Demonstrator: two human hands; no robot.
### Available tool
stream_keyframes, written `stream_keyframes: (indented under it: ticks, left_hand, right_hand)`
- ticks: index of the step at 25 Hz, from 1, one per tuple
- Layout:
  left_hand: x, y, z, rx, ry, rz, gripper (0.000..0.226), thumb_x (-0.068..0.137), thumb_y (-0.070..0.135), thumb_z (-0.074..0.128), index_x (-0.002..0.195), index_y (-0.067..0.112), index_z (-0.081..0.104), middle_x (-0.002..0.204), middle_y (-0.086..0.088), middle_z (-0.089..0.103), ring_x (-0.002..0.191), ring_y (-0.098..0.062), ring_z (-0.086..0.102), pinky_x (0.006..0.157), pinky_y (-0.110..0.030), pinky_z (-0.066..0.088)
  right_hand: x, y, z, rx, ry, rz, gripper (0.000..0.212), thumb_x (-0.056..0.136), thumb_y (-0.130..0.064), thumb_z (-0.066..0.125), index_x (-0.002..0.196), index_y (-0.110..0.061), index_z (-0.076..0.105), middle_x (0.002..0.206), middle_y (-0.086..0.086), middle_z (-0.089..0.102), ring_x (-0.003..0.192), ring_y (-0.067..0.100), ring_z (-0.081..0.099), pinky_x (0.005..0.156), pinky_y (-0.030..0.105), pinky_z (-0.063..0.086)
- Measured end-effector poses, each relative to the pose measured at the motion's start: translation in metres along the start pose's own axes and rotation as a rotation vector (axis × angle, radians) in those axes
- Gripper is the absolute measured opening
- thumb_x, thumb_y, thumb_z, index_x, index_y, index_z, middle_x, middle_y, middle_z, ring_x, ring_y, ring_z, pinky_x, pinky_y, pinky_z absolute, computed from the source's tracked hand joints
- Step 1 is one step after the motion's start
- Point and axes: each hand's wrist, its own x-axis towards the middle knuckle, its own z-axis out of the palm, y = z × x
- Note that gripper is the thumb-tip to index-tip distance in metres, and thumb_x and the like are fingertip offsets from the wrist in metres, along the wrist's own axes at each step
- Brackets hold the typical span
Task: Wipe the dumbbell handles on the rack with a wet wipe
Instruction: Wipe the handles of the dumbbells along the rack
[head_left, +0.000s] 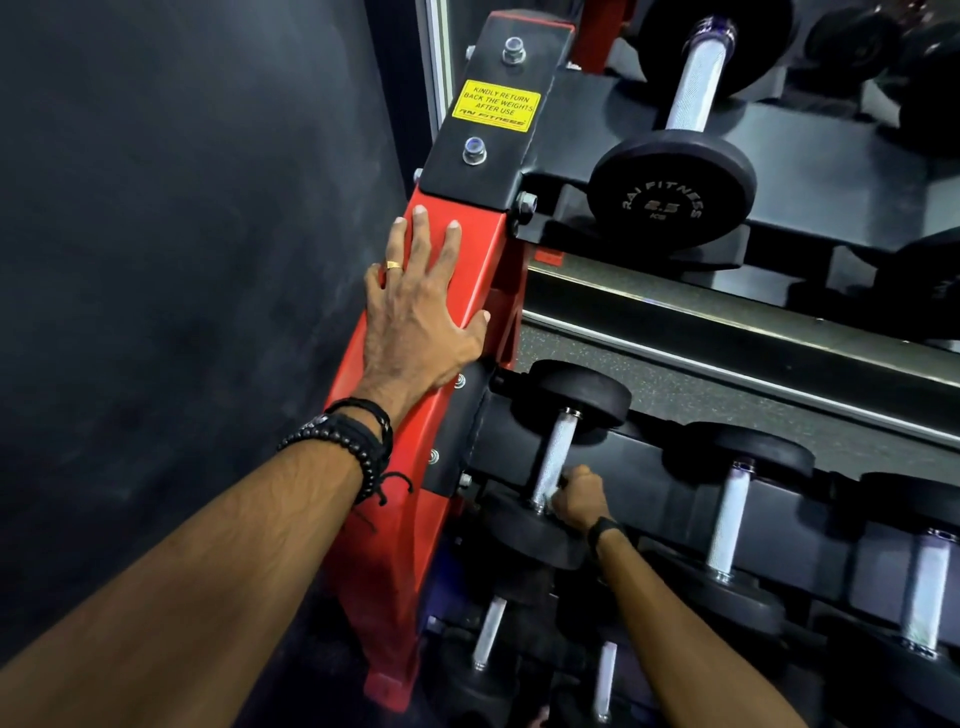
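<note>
A red and black dumbbell rack (457, 260) rises at the centre, with black dumbbells on three shelves. My left hand (421, 312) lies flat and spread on the rack's red side post. My right hand (579, 496) is closed around the lower part of the silver knurled handle (556, 447) of the leftmost dumbbell on the middle shelf. A bit of pale wet wipe (549, 499) shows between my fingers and the handle. On the top shelf rests a 2.5 kg dumbbell (672, 189) with a silver handle (693, 83).
Two more dumbbell handles (730, 519) (927, 592) stand to the right on the middle shelf. The bottom shelf holds further dumbbells (488, 631). A dark wall (182, 208) fills the left side. A yellow notice sticker (496, 105) sits on the rack's black top plate.
</note>
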Motion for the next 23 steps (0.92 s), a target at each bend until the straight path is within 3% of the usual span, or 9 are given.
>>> stream_keyframes:
  ticks: [2,3,6,8,10,13,16,18,23]
  left_hand:
    - [0.0,0.0,0.001,0.002,0.0,-0.003,0.094,0.074,0.053,0.06,0.154,0.022,0.022,0.164,-0.008,0.008,0.151,-0.028,0.008,0.112,-0.055,0.029]
    - [0.001,0.0,0.001,0.003,0.0,-0.005,0.094,0.074,0.053,0.06,0.155,0.022,0.022,0.164,-0.008,0.008,0.151,-0.027,0.008,0.112,-0.055,0.029]
    - [0.0,0.001,-0.001,-0.007,-0.002,-0.009,0.094,0.074,0.052,0.061,0.154,0.022,0.023,0.164,-0.008,0.009,0.15,-0.028,0.008,0.111,-0.056,0.029]
    - [0.0,0.002,-0.002,-0.008,0.005,-0.006,0.094,0.074,0.052,0.061,0.154,0.022,0.023,0.164,-0.008,0.009,0.15,-0.027,0.009,0.111,-0.055,0.029]
    - [0.0,0.002,-0.002,-0.011,-0.001,-0.007,0.094,0.074,0.052,0.061,0.155,0.022,0.023,0.164,-0.008,0.009,0.151,-0.027,0.008,0.112,-0.054,0.029]
    - [0.001,0.002,-0.002,-0.005,-0.003,-0.013,0.094,0.073,0.051,0.061,0.155,0.023,0.023,0.165,-0.008,0.008,0.151,-0.027,0.008,0.112,-0.054,0.028]
    - [0.0,0.002,0.0,-0.01,-0.005,-0.015,0.095,0.073,0.052,0.061,0.155,0.023,0.022,0.165,-0.008,0.008,0.151,-0.026,0.007,0.112,-0.054,0.028]
    - [-0.001,0.002,0.0,-0.008,-0.002,-0.014,0.095,0.074,0.052,0.06,0.155,0.023,0.022,0.164,-0.008,0.009,0.151,-0.026,0.007,0.112,-0.054,0.028]
    - [0.0,0.003,-0.002,-0.002,-0.007,-0.014,0.095,0.073,0.051,0.061,0.155,0.023,0.023,0.164,-0.009,0.011,0.151,-0.027,0.009,0.112,-0.053,0.029]
  right_hand:
    - [-0.004,-0.003,0.001,0.354,-0.105,0.119,0.024,0.072,-0.002,0.056,0.093,0.008,0.064,0.059,0.007,0.064,0.055,0.025,0.059,0.05,0.028,0.043]
    - [-0.007,-0.007,0.0,0.542,-0.165,0.165,0.026,0.071,-0.01,0.059,0.089,0.007,0.064,0.052,0.006,0.062,0.047,0.021,0.053,0.046,0.025,0.038]
    - [-0.009,-0.014,-0.008,0.972,-0.377,0.265,0.04,0.082,-0.043,0.068,0.093,-0.005,0.069,0.076,0.014,0.07,0.06,0.023,0.064,0.054,0.026,0.051]
    - [-0.001,-0.018,-0.011,1.111,-0.449,0.303,0.039,0.09,-0.043,0.061,0.098,-0.005,0.067,0.084,0.018,0.07,0.067,0.026,0.069,0.066,0.037,0.06]
    - [0.01,-0.02,-0.003,1.01,-0.341,0.337,0.052,0.082,-0.046,0.07,0.103,0.0,0.064,0.089,0.019,0.07,0.068,0.028,0.068,0.063,0.036,0.059]
    - [0.01,-0.021,0.008,0.652,-0.104,0.33,0.065,0.06,-0.064,0.077,0.085,-0.006,0.062,0.08,0.015,0.069,0.06,0.024,0.062,0.051,0.027,0.048]
    - [0.008,-0.017,0.007,1.036,-0.388,0.33,0.061,0.067,-0.054,0.081,0.093,-0.002,0.064,0.079,0.014,0.068,0.061,0.024,0.064,0.058,0.032,0.054]
    - [0.01,-0.018,0.003,1.153,-0.504,0.325,0.053,0.065,-0.047,0.082,0.093,-0.004,0.066,0.08,0.009,0.068,0.055,0.019,0.063,0.056,0.031,0.056]
    - [0.007,-0.025,0.012,0.979,-0.294,0.229,0.045,0.065,-0.001,0.081,0.107,0.004,0.065,0.071,0.008,0.07,0.052,0.014,0.063,0.051,0.026,0.055]
